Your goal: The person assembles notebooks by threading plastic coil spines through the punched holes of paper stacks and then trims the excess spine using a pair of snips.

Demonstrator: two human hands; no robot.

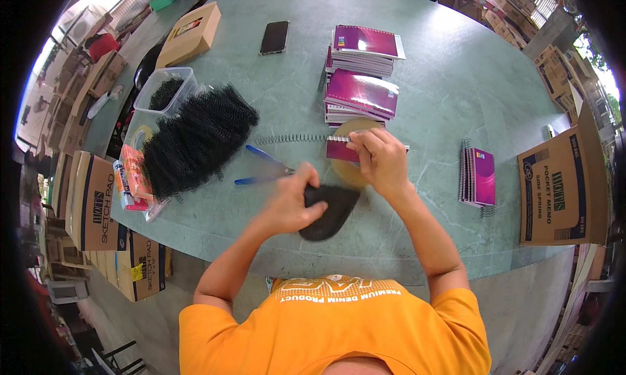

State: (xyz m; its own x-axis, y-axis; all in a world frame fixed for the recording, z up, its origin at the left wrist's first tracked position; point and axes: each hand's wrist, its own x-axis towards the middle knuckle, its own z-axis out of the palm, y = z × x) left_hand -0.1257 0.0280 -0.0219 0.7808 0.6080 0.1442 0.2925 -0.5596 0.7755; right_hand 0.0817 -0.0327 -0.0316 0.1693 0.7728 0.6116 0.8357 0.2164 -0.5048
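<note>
My right hand (379, 158) pinches the top edge of a small purple memo notebook (338, 149), which lies over a round tan disc (349, 173). From the notebook's bound edge a black wire coil (287, 139) stretches out to the left. Blurred by motion, my left hand (290, 202) has its thumb and forefinger apart, with nothing visible between them. Its thumb is over a black rounded pad (336, 212); whether it touches the pad I cannot tell. Blue-handled pliers (261, 180) lie just left of that hand, their jaws partly hidden.
Two stacks of purple notebooks (362, 91) stand beyond my hands, with bound notebooks (481, 176) at the right. A heap of black coils (199, 140), a plastic tub (186, 85) and an orange packet (135, 173) are left. A phone (274, 37) lies far; an open carton (561, 186) stands right.
</note>
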